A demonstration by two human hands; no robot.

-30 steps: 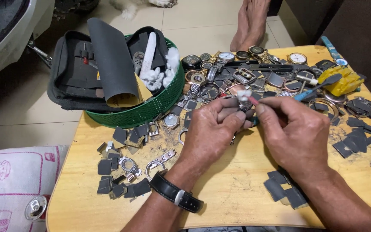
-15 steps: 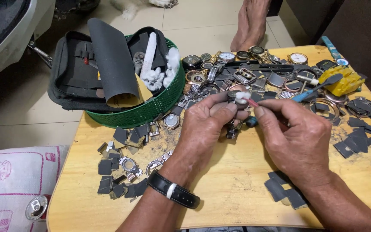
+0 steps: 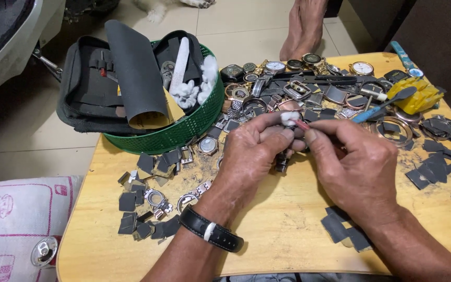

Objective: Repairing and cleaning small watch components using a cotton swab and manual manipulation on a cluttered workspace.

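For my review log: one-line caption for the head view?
Both hands, left hand and right hand, pinch a small watch part above a cluttered wooden table.

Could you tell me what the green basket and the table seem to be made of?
The green basket looks like moulded plastic: uniform colour, regular perforated wall. The table looks like light wood or a wood-look laminate, with faint grain and a smooth, slightly glossy top; which one is unclear.

The left hand hides most of the small metal part it pinches; the pillow is cut off at the picture's left edge.
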